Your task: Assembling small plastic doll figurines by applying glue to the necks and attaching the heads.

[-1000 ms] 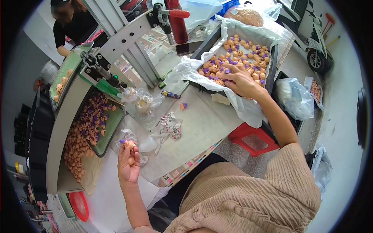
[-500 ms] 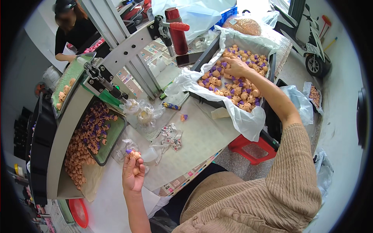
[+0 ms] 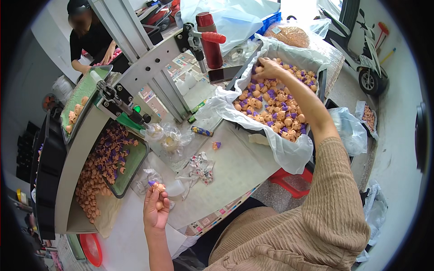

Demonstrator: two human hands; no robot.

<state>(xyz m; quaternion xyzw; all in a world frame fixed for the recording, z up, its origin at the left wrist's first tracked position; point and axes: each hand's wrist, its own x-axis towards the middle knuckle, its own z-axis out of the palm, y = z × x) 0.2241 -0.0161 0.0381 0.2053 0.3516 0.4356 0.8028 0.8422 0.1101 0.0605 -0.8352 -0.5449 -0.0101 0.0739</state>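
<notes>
My left hand (image 3: 156, 213), raised over the near part of the worktable, is closed around a small peach toy figure (image 3: 157, 186) with a purple tip. A round peach piece (image 3: 159, 205) also shows between its fingers. My right hand (image 3: 271, 69) reaches into the far left corner of a black crate (image 3: 322, 83) lined with white plastic. Its curled fingers are down among many peach and purple toy pieces (image 3: 284, 101); their tips are partly hidden, and I cannot make out what they grip. One loose peach and purple piece (image 3: 216, 145) lies on the table.
A metal frame with toggle clamps (image 3: 121, 97) rises at the left. Behind it, a green tray (image 3: 135, 169) holds more purple and peach pieces beside a peach heap (image 3: 88, 194). A red flask (image 3: 210, 43) and a phone (image 3: 224, 74) stand near the crate. A co-worker (image 3: 86, 40) sits beyond.
My right hand has moved toward the crate's far left corner, among the pieces. My left hand still holds the figure. The whole view has shifted slightly. The co-worker's hand has come into view.
</notes>
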